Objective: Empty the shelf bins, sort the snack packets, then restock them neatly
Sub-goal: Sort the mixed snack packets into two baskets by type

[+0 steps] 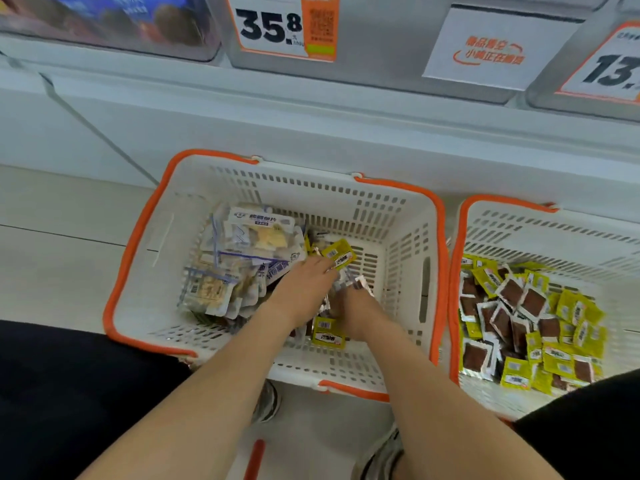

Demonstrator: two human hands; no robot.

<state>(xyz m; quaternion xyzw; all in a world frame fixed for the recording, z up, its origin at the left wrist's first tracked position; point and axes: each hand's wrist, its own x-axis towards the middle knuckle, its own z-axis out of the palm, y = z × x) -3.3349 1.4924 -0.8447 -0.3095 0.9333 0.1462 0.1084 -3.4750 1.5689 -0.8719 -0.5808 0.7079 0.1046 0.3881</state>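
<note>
A white basket with an orange rim [138,233] sits on the floor in front of me. It holds a heap of pale blue-and-white snack packets [239,258] on its left side and a few small yellow and silver packets. My left hand [304,285] reaches into it and pinches a small yellow packet [338,254] at its fingertips. Just to the right, my right hand [353,306] is curled around silver-edged packets [362,283] at the basket's bottom. Another yellow packet [328,336] lies under my wrists.
A second orange-rimmed white basket [519,223] stands at the right, filled with several yellow and brown packets [526,317]. Above, shelf bins carry price tags [277,26] and a white sign [491,51]. My dark-clothed knees and shoes frame the lower view.
</note>
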